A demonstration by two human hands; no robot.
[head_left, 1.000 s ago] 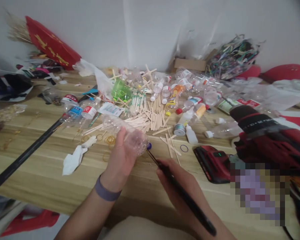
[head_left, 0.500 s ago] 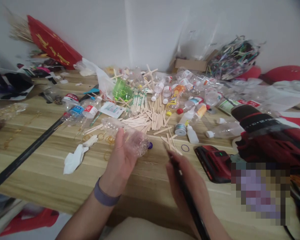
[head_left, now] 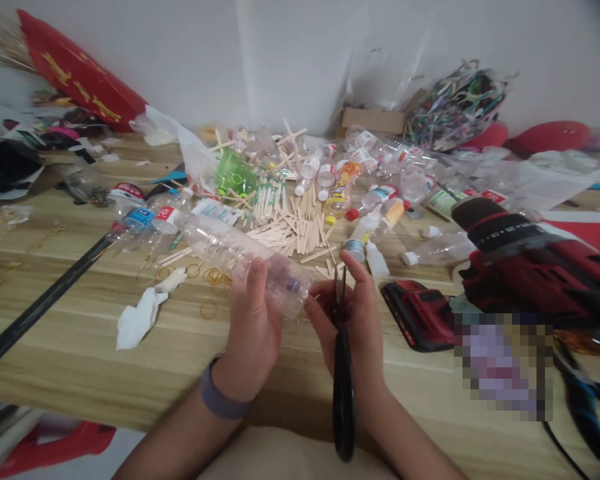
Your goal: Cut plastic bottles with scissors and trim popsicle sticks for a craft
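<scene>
A clear, label-less plastic bottle (head_left: 220, 240) lies tilted across my left hand (head_left: 255, 323), which grips it near its lower right end. My right hand (head_left: 355, 333) is at that same end, with thumb and fingers against or very close to the bottle; exact contact is hard to make out. Within the right hand is a pair of black-handled pliers (head_left: 344, 393). Their two thin jaws point upward, slightly apart, and the handles hang below the palm. Behind the bottle spreads a heap of flat wooden craft sticks (head_left: 300, 227).
Plastic bottles (head_left: 380, 197) crowd the table's back. A red drill (head_left: 520, 267) and red battery (head_left: 415, 313) stand to the right, near blue-black pliers (head_left: 585, 407). Left lie a dark bar (head_left: 45, 303), crumpled tissue (head_left: 140, 320) and rubber bands (head_left: 217, 275).
My right hand has come left and up to the bottle's end, the pliers turning more upright. My left hand and the bottle have shifted slightly, showing more of the bottle's length.
</scene>
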